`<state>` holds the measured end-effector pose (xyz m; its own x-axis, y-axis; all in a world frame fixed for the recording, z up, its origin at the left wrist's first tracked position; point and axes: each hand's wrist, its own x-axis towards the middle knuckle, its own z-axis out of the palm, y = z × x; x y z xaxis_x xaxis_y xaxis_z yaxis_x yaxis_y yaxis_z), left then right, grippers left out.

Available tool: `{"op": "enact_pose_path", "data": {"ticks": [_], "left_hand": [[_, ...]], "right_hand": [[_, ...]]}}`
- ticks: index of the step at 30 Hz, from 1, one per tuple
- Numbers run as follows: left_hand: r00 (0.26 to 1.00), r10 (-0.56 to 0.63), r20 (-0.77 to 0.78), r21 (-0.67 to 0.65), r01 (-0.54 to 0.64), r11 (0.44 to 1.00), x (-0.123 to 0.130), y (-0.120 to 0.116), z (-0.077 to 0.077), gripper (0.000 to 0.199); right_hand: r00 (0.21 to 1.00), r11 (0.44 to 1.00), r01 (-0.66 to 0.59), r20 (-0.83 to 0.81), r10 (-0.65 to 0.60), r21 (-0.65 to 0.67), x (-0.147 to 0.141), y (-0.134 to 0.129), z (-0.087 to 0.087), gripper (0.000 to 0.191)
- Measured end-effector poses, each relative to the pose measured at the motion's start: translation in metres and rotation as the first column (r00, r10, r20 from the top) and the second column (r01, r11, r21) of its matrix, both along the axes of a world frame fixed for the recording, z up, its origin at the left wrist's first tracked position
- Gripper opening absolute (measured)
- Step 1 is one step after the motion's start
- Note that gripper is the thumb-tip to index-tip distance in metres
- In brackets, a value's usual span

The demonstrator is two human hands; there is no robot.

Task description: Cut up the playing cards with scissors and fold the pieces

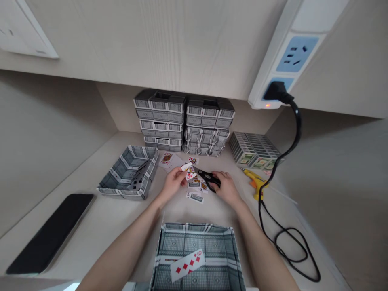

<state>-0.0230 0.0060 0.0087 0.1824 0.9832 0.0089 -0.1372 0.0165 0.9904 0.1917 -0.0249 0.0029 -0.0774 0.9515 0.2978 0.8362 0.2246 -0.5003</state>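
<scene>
left hand (174,182) pinching a playing card (190,173); right hand (226,188) gripping black scissors (208,176), just beside that card; small card pieces (196,197) on the table (212,211) between hands.

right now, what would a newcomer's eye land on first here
Most likely the grey patterned boxes, stacked in two columns at the back of the desk. Next, mid-desk, the left hand holds a card piece beside black scissors in the right hand. The yellow glue gun stands out at right.
</scene>
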Motion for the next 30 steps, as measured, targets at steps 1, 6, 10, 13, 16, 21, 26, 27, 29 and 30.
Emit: {"op": "enact_pose_path", "data": {"ticks": [1, 6, 10, 13, 16, 21, 26, 27, 29, 30], "left_hand": [[1.0, -0.003, 0.003, -0.005, 0.003, 1.0, 0.0, 0.0, 0.0, 0.025], [0.999, 0.023, 0.039, -0.014, -0.023, 1.0, -0.001, -0.002, 0.0, 0.029], [0.994, 0.055, 0.095, -0.025, -0.053, 0.998, -0.004, 0.0, 0.001, 0.03], [0.985, 0.113, 0.13, -0.028, -0.11, 0.994, -0.006, 0.002, 0.001, 0.03], [0.977, 0.143, 0.16, -0.031, -0.139, 0.99, -0.007, 0.003, 0.0, 0.029], [0.975, 0.132, 0.178, -0.02, -0.13, 0.991, -0.008, 0.003, 0.0, 0.029], [0.971, 0.149, 0.189, 0.0, -0.152, 0.988, -0.008, 0.004, -0.001, 0.03], [0.969, 0.159, 0.188, 0.001, -0.162, 0.987, -0.009, 0.005, -0.001, 0.03], [0.968, 0.169, 0.185, 0.004, -0.173, 0.985, -0.009, 0.005, -0.001, 0.03], [0.968, 0.169, 0.185, 0.006, -0.173, 0.985, -0.01, 0.005, -0.001, 0.029]], "right_hand": [[1.0, 1.0, 0.007, 0.006, -0.007, -0.015, 0.0, -0.001, 0.001, 0.041], [0.99, 0.993, 0.092, -0.103, -0.1, -0.08, -0.001, -0.003, 0.002, 0.049], [0.907, 0.99, 0.103, -0.399, -0.132, -0.094, -0.005, 0.0, -0.003, 0.041], [0.664, 0.993, 0.043, -0.74, -0.112, -0.112, -0.01, 0.003, -0.002, 0.046], [0.271, 0.962, -0.222, -0.958, -0.098, -0.161, -0.012, 0.0, 0.007, 0.05], [0.04, 0.794, -0.582, -0.982, -0.184, -0.173, -0.008, -0.008, 0.021, 0.05], [0.099, 0.792, -0.595, -0.99, -0.099, -0.139, -0.011, -0.01, 0.018, 0.067], [0.103, 0.802, -0.584, -0.992, -0.076, -0.122, -0.012, -0.01, 0.017, 0.069], [0.107, 0.82, -0.566, -0.994, -0.03, -0.086, -0.015, -0.011, 0.017, 0.07], [0.112, 0.826, -0.56, -0.994, -0.011, -0.072, -0.016, -0.011, 0.018, 0.071]]}}
